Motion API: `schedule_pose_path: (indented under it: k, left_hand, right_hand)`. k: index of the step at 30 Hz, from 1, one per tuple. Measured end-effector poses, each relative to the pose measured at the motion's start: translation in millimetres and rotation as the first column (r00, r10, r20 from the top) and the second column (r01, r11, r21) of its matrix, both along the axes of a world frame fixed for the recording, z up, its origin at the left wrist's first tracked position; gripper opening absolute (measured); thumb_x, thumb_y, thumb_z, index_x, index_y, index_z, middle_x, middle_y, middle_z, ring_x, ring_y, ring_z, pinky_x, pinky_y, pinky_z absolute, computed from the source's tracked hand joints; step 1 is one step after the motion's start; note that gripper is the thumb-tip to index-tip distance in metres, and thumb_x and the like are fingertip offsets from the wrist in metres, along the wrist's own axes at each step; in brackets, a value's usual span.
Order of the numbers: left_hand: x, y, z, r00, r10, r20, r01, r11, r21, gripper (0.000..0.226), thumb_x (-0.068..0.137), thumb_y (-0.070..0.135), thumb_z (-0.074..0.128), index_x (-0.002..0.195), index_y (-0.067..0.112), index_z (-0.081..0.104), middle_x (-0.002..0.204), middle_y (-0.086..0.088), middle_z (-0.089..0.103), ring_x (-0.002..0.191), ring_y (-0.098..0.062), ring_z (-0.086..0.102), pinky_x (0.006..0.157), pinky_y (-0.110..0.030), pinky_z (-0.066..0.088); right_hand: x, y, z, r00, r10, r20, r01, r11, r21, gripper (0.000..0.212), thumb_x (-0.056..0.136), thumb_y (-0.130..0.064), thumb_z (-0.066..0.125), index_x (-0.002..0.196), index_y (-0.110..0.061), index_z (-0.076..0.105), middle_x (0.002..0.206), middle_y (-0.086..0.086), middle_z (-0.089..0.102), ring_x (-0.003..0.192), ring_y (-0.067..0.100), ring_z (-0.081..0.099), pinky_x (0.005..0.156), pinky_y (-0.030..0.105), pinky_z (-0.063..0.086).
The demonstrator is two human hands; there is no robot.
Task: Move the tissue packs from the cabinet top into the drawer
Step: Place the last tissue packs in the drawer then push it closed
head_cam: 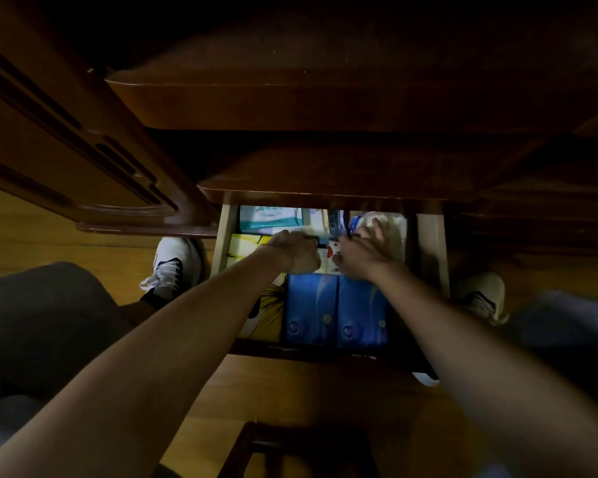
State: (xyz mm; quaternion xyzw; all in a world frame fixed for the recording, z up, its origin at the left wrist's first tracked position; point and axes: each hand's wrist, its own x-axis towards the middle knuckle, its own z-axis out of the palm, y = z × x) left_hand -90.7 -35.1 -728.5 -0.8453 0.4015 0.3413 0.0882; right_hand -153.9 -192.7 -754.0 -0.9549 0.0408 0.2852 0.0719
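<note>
Both forearms bare, no sleeves in view. Dark grey trousers (42, 322) at left knee, bluish-dark at right. White lace-up sneaker with dark stripes (175, 267) left; pale matching shoe (480, 298) right.

Your left hand (296, 251) and right hand (363, 251) meet over a white pack (330, 253) inside the open wooden drawer (432, 250); two blue tissue packs (335, 308) lie at 6 o'clock of them.

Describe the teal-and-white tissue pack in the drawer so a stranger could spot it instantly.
Find the open drawer under the dark wooden cabinet top. Look to its far left corner, beyond the left hand. The teal-and-white pack lies there, behind the yellow pack; the two blue packs sit nearest the front.
</note>
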Motion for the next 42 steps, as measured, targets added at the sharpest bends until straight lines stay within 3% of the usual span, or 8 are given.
schedule_pose_path:
  k: [4,7,12,16,20,22,25,42]
  left_hand:
    - [-13.5,12.5,13.3,0.989,0.128,0.079,-0.102,0.957,-0.272,0.041,0.099,0.033,0.045,0.137,0.02,0.054,0.134,-0.008,0.06,0.109,-0.026,0.062,0.08,-0.036,0.049]
    - [-32.0,31.5,29.2,0.968,0.191,0.162,-0.089,0.868,-0.489,0.04,0.102,0.044,0.041,0.132,0.024,0.06,0.13,-0.005,0.063,0.11,-0.025,0.062,0.073,-0.029,0.042]
    - [-73.9,94.7,61.3,0.983,0.109,0.151,-0.052,0.939,-0.34,0.072,0.08,0.088,0.036,0.122,0.034,0.057,0.124,0.009,0.057,0.102,-0.009,0.054,0.077,-0.028,0.046]
    - [-112.2,132.5,76.2,0.987,-0.112,0.118,0.128,0.982,-0.136,0.077,0.074,0.089,0.044,0.121,0.028,0.054,0.119,0.006,0.057,0.104,-0.015,0.054,0.08,-0.031,0.045]
    - [-136.9,137.4,73.1,0.951,-0.202,0.234,0.221,0.974,-0.055,0.045,0.097,0.043,0.055,0.135,0.019,0.051,0.133,-0.003,0.055,0.116,-0.023,0.057,0.087,-0.037,0.048]
    - [-142.5,135.2,75.5,0.948,-0.178,0.262,0.192,0.981,-0.027,0.039,0.099,0.036,0.053,0.133,0.016,0.051,0.131,-0.005,0.056,0.114,-0.025,0.059,0.087,-0.039,0.049]
    - [-144.6,132.0,80.7,0.96,-0.123,0.252,0.139,0.989,-0.045,0.035,0.098,0.034,0.057,0.129,0.016,0.055,0.126,-0.005,0.059,0.111,-0.025,0.061,0.091,-0.04,0.051]
    - [-118.6,124.5,82.4,0.942,0.009,0.336,0.054,0.983,-0.177,0.037,0.096,0.039,0.059,0.126,0.018,0.055,0.121,0.0,0.059,0.103,-0.022,0.063,0.077,-0.034,0.048]
  right_hand:
    - [-13.3,-0.2,19.3,0.996,-0.004,0.089,0.007,0.999,-0.04,0.057,0.097,-0.05,0.045,0.145,-0.019,0.044,0.144,0.008,0.054,0.142,0.028,0.033,0.119,0.047,0.016]
    - [-27.9,-4.4,36.5,0.982,-0.009,0.187,0.017,0.999,-0.043,0.056,0.096,-0.049,0.048,0.144,-0.02,0.046,0.144,0.007,0.053,0.135,0.027,0.04,0.11,0.045,0.034]
    - [-72.2,-9.1,73.9,0.94,0.139,0.31,-0.171,0.982,0.078,0.029,0.098,-0.054,0.045,0.111,-0.031,0.056,0.117,-0.008,0.061,0.107,0.013,0.056,0.086,0.033,0.052]
    - [-128.9,2.6,100.2,0.95,0.305,0.069,-0.312,0.94,0.141,0.059,0.075,-0.089,0.037,0.101,-0.038,0.05,0.099,-0.013,0.059,0.081,0.005,0.057,0.065,0.025,0.042]
    - [-177.2,10.9,97.4,0.846,0.532,-0.025,-0.532,0.841,-0.101,0.062,0.088,-0.052,0.065,0.137,-0.02,0.046,0.131,0.005,0.059,0.117,0.026,0.06,0.086,0.041,0.051]
    - [-186.5,10.7,98.2,0.872,0.49,-0.003,-0.482,0.856,-0.186,0.045,0.095,-0.031,0.062,0.135,-0.016,0.048,0.133,0.008,0.059,0.12,0.028,0.06,0.088,0.042,0.051]
    - [-185.4,7.2,103.7,0.907,0.421,0.0,-0.413,0.89,-0.19,0.031,0.096,-0.029,0.062,0.125,-0.018,0.055,0.124,0.007,0.064,0.113,0.026,0.064,0.087,0.039,0.051]
    - [-151.9,-6.2,117.6,0.94,0.337,0.046,-0.318,0.92,-0.227,0.036,0.093,-0.042,0.065,0.124,-0.027,0.056,0.119,-0.003,0.066,0.107,0.02,0.064,0.088,0.04,0.053]
